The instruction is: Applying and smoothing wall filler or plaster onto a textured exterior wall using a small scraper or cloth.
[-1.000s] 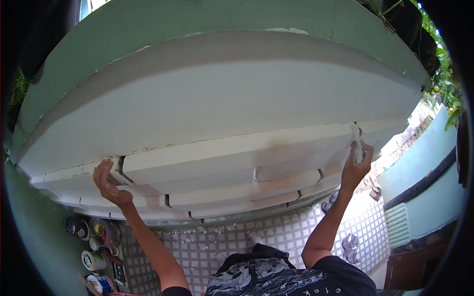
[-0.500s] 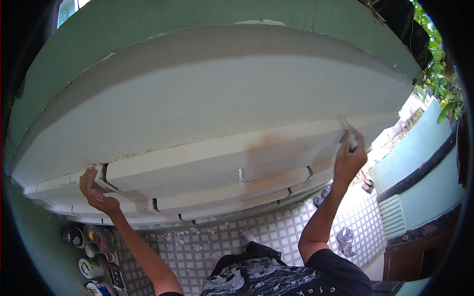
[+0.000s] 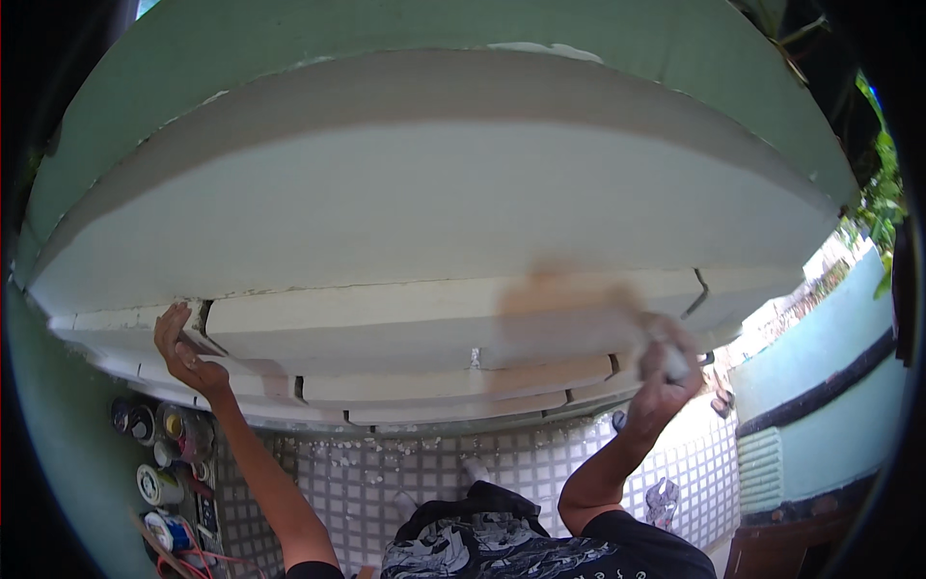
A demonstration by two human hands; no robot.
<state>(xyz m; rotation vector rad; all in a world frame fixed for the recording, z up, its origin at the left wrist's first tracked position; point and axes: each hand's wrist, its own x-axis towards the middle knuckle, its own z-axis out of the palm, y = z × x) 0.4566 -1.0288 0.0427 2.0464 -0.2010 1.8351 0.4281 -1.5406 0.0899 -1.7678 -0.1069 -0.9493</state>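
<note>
My left hand (image 3: 191, 355) rests against the left end of the white stepped ledge (image 3: 338, 314), beside a dark vertical groove. Its fingers are stretched out, and nothing is in it. Over the right part of the ledge, my right hand (image 3: 666, 372) is closed around a small pale object (image 3: 673, 363). Motion smears that hand, so the object's kind does not show. A brownish blur lies over the ledge just left of it; I cannot tell what it is. Above the ledge rises a smooth white panel (image 3: 434, 203) under a green band (image 3: 405, 34).
Paint tins and tubs (image 3: 159, 485) stand on the floor at the lower left. White crumbs lie on the checkered tile floor (image 3: 424, 463) below the ledge. A crumpled cloth (image 3: 662, 502) lies at the right, before a pale green wall (image 3: 820, 386).
My right hand has moved down and slightly left, off the seam above the ledge. My left hand keeps its place on the ledge. The view has shifted slightly.
</note>
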